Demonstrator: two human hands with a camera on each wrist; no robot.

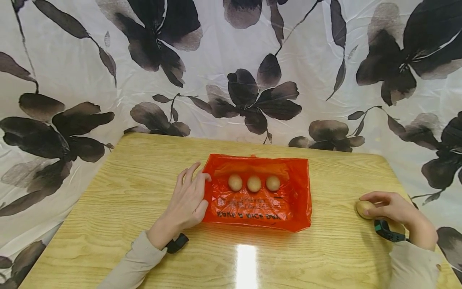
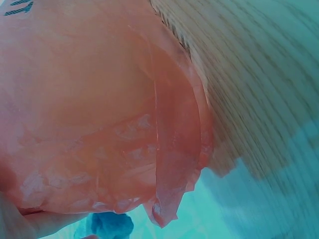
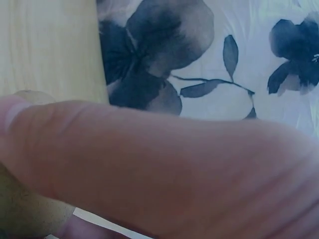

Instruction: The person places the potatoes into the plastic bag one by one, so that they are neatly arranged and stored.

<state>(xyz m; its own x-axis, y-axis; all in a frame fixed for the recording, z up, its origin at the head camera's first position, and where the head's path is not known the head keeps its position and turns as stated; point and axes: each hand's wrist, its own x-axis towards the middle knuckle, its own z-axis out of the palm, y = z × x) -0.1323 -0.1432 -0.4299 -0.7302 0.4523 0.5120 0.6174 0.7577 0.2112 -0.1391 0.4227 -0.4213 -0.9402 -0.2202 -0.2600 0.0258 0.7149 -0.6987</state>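
A red plastic bag (image 1: 249, 204) with printed lettering lies spread open like a shallow tray at mid-table. Inside it, three round tan potatoes sit in a row: a left one (image 1: 235, 182), a middle one (image 1: 254, 184) and a right one (image 1: 272, 183). At the bag's left edge, my left hand (image 1: 187, 196) holds the rim, its index finger bent over it and the thumb alongside. Over at the table's right side, my right hand (image 1: 391, 206) grips another potato (image 1: 364, 209) between thumb and fingers. In the right wrist view, the thumb (image 3: 124, 159) covers much of that potato (image 3: 30, 209).
The light wood table (image 1: 144, 176) reaches a floral cloth (image 1: 216, 48) that hangs behind it and along the sides. A bright light reflection lies on the tabletop in front of the bag. Both wrists carry dark straps.
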